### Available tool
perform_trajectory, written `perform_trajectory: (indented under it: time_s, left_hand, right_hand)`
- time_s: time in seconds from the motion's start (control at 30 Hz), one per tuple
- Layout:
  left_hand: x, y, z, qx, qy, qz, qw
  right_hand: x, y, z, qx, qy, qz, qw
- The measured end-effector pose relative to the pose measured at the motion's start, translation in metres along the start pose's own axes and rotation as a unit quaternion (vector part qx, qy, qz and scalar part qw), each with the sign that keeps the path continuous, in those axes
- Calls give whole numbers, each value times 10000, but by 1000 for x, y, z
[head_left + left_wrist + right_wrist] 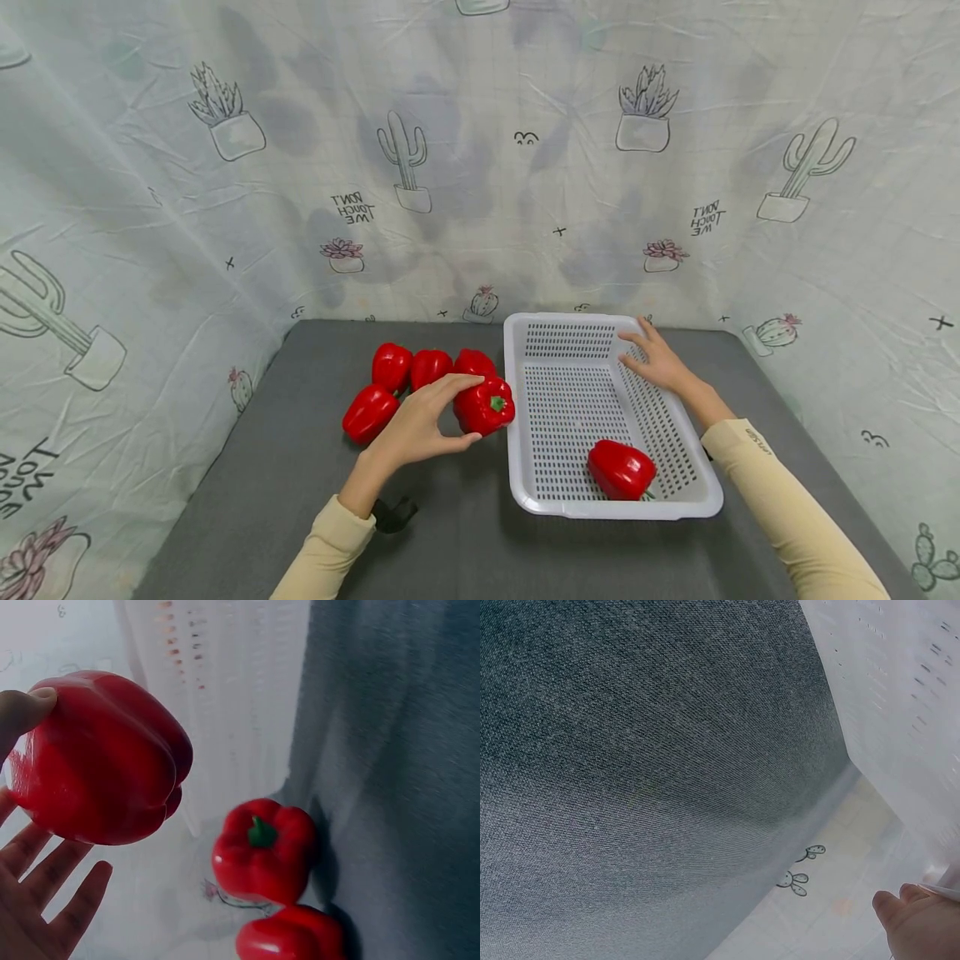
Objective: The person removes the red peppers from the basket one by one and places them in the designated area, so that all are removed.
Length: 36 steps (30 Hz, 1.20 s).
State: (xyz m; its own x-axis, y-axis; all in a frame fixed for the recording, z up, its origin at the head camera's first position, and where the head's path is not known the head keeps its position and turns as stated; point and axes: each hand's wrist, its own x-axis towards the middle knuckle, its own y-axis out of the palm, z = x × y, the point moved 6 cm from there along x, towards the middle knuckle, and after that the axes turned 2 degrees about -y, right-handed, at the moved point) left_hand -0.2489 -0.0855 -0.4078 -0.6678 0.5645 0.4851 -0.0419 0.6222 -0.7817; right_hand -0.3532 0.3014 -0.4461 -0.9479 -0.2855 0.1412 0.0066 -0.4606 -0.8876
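Note:
A red bell pepper (483,407) with a green stem is held up between the thumb and fingers of my left hand (420,425), just left of the white plastic basket (517,400). In the left wrist view that pepper (105,761) fills the space by the thumb. At the basket's far right side, my right hand (660,364) holds the rim, some fingers inside and some outside; the right wrist view shows only part of this hand (922,922). Another red pepper (621,469) lies inside the basket at its near right corner.
Several red bell peppers (369,412) sit in a cluster on the grey tabletop (247,483), left of the basket and beyond my left hand. A pale curtain (480,167) printed with cacti surrounds the table at the back and sides.

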Motion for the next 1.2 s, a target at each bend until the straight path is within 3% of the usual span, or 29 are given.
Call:
perform_trajectory:
  time_s: [0.33,0.73,1.2]
  left_hand:
    - [-19,1,20,308,-398,21,9987]
    - [-39,-3,41,568,-418,54,9975]
    - [-59,-1,53,1104,-783,282,9904]
  right_hand:
    - [-1,0,2,-12,82,33,10000]
    - [1,-2,4,-15,67,74,9999]
    - [-3,-2,5,-59,37,63,10000]
